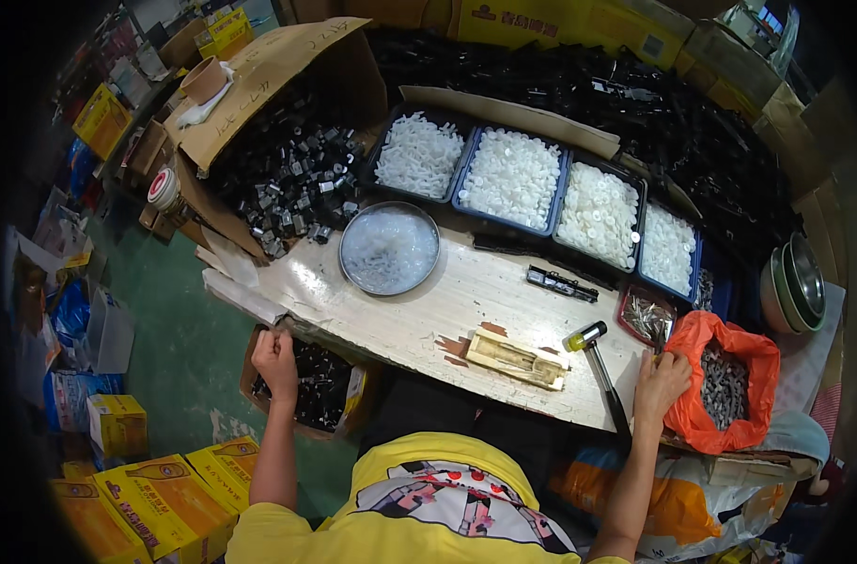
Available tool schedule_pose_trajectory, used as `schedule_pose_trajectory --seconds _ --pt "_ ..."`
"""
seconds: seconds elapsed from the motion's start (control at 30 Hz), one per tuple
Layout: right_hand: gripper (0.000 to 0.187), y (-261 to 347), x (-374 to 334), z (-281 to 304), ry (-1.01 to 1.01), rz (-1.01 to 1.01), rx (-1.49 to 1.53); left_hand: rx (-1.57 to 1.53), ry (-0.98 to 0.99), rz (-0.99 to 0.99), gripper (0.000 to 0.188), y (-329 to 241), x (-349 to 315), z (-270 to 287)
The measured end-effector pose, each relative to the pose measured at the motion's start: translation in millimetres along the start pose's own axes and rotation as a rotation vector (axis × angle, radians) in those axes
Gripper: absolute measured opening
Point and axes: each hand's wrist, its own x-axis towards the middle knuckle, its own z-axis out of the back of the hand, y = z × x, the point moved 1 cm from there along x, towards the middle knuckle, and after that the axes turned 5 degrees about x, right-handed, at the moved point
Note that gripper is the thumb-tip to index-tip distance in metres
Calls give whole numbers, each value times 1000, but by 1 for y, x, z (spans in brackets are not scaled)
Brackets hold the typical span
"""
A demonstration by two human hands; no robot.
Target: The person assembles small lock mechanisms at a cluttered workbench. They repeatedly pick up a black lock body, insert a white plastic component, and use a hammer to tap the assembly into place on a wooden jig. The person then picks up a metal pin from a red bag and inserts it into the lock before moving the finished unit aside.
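My left hand [276, 365] is closed in a pinch at the table's left front edge, above a cardboard box of black parts [320, 385]. Whatever it may hold is hidden. My right hand [662, 383] has its fingers bent together between the orange plastic bag [696, 418] of small grey metal parts and the red dish [626, 324] of thin metal pieces. What is in those fingers I cannot make out. To its left lies a hammer [605, 381] with a yellow-and-black head. A pale wooden fixture [515, 359] sits before me, with a black slotted part [562, 284] lying beyond it.
A round metal tray [391, 209] of small translucent pieces stands on the pale table [306, 287]. Behind it are several bins of white plastic parts [508, 174] and an open carton [259, 85] with black blocks spilling out. Black parts [579, 85] are heaped at the back. Bowls [804, 282] stand far right.
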Motion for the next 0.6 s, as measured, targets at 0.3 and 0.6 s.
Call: schedule_pose_trajectory --seconds 0.3,0.6 --pt "18 128 50 -18 193 407 449 -38 -6 -177 8 -58 54 -20" --pt "16 146 58 -38 227 632 383 268 -24 -169 35 -40 128 -90"
